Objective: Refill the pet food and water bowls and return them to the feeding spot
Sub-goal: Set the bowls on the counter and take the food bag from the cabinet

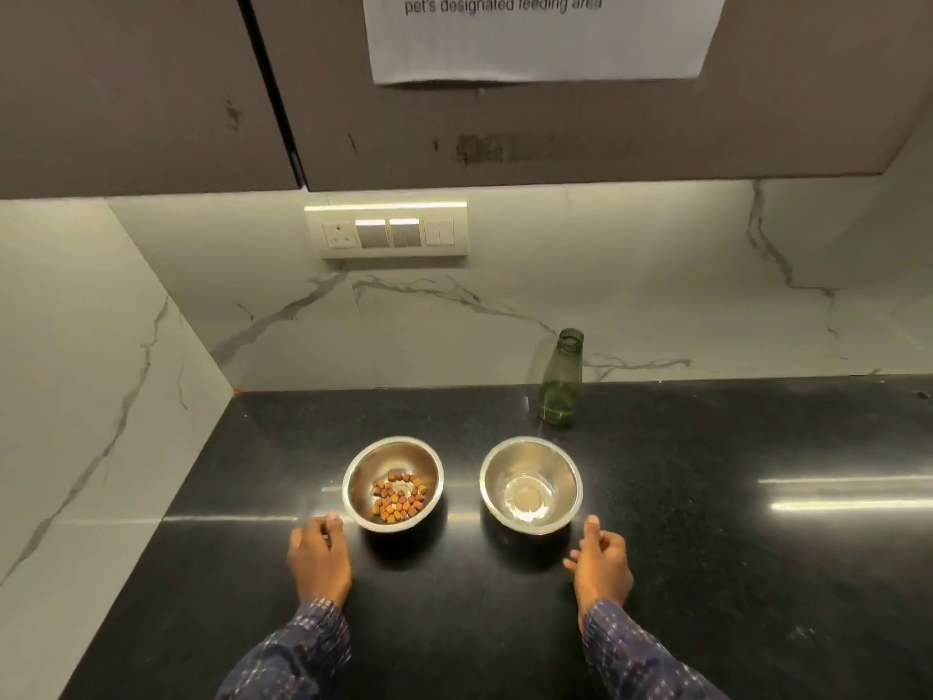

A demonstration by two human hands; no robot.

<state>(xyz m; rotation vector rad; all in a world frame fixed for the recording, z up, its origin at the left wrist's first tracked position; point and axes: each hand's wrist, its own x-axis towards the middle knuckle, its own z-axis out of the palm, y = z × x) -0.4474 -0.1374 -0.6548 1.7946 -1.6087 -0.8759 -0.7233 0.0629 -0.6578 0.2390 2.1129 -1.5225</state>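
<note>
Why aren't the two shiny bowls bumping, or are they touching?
Apart. The head view shows a strip of black counter between the kibble bowl and the water bowl.

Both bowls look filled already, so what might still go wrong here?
The water bowl is open and shallow, so a nudge from the right hand beside it might slosh water onto the black counter. The green bottle stands uncapped just behind it; a reach past the bowl may tip it. The food bowl holds loose kibble that would scatter if bumped.
</note>
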